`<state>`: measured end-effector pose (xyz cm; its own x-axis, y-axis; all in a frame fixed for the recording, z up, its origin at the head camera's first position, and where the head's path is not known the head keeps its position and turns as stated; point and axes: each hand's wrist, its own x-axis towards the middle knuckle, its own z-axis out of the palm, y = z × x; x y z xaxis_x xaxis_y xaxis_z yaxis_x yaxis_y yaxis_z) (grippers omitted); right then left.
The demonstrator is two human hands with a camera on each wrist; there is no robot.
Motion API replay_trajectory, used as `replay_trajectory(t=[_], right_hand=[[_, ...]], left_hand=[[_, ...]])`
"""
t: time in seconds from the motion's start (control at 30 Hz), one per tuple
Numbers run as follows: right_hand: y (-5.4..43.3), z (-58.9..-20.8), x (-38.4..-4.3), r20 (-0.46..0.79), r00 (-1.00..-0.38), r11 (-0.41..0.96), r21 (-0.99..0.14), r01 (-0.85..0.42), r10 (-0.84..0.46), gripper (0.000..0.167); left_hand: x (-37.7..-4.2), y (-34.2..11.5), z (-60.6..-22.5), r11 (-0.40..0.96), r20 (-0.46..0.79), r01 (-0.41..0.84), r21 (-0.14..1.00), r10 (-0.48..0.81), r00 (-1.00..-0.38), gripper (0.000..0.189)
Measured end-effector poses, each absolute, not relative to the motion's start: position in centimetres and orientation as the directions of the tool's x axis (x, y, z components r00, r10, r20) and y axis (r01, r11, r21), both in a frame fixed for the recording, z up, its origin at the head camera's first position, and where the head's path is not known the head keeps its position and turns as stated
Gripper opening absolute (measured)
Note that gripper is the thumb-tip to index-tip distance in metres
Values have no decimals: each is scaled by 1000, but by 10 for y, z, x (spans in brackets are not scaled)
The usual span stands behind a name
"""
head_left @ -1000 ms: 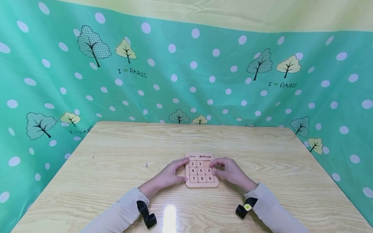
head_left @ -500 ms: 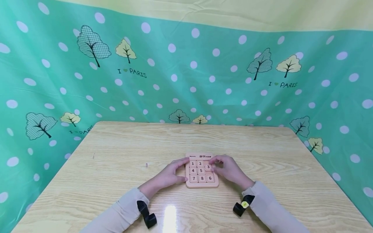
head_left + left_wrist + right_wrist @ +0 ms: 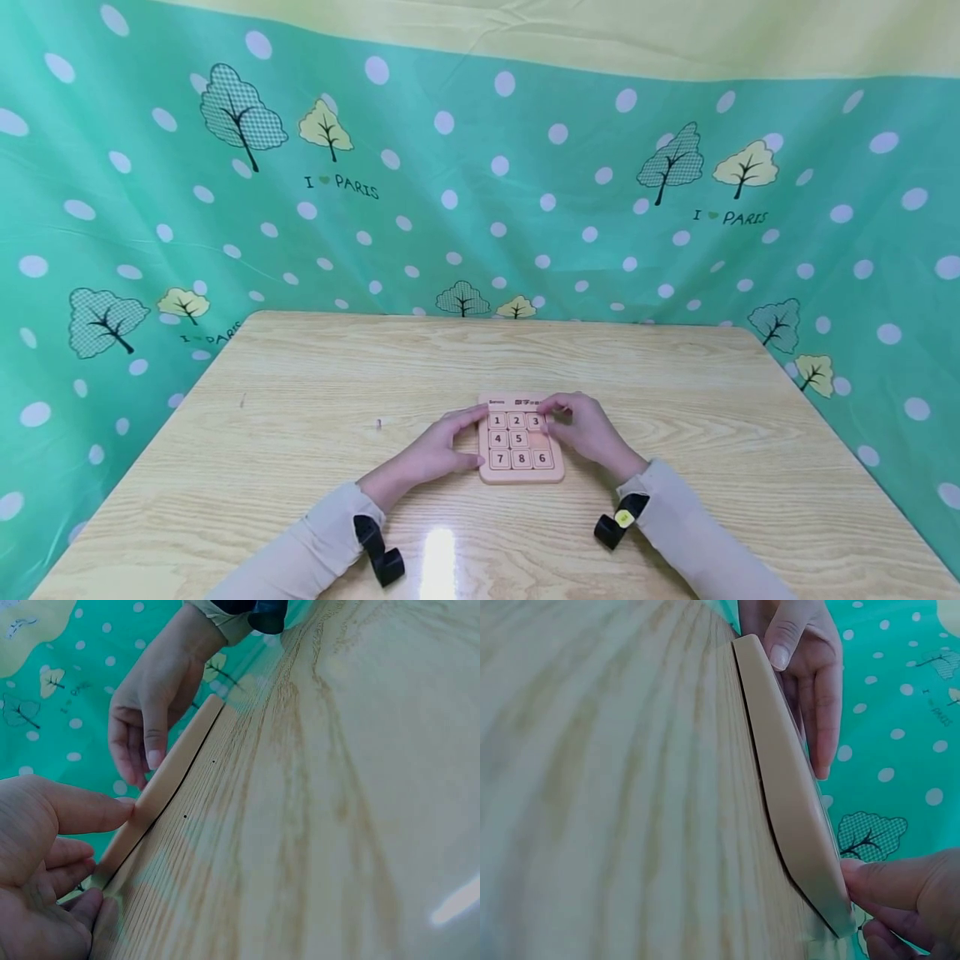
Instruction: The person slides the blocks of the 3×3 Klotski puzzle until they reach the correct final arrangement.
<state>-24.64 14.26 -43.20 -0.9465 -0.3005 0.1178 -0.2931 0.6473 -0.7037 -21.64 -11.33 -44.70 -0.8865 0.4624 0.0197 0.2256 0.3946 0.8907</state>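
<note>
A pale pink number slide puzzle [image 3: 521, 477] lies flat on the table in front of the person. Its top row reads 1, 2, 3, then 4 and 5, with 7, 8, 6 at the bottom. The gap [image 3: 538, 439] is at the right end of the middle row. My left hand [image 3: 431, 450] holds the puzzle's left side, thumb low and fingers at the upper corner. With thumb and index finger, my right hand [image 3: 588, 429] pinches the 3 tile [image 3: 534, 422] at its right side. The wrist views show the puzzle's side wall [image 3: 787, 772] edge-on.
The wood-grain table [image 3: 337, 367] runs back to a green dotted curtain [image 3: 525, 192] printed with trees. A small dark mark [image 3: 378, 423] shows left of the puzzle. Black straps sit on the left sleeve [image 3: 322, 529] and right sleeve [image 3: 686, 521].
The 3 tile has slid up from the middle row to the top row, moving the gap below it. My right hand has moved slightly up with it; the left hand has stayed put.
</note>
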Motion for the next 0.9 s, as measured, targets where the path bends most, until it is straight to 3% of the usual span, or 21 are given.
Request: replay_trajectory(t=[0.4,0.6,0.9], right_hand=[[146,-431,-241,128,-948,621,-729,-289,-291,22],[155,-431,-230,53,-928,560,-784,-268,-370,22],[167,-431,-218,13,-889,575,-758,-308,-458,25]], left_hand=[[-216,-113,-448,398,20,226,889,459,-888,71],[-217,-113,-447,398,18,225,889,460,-888,72],[-216,-113,-447,397,15,220,891,459,-888,72]])
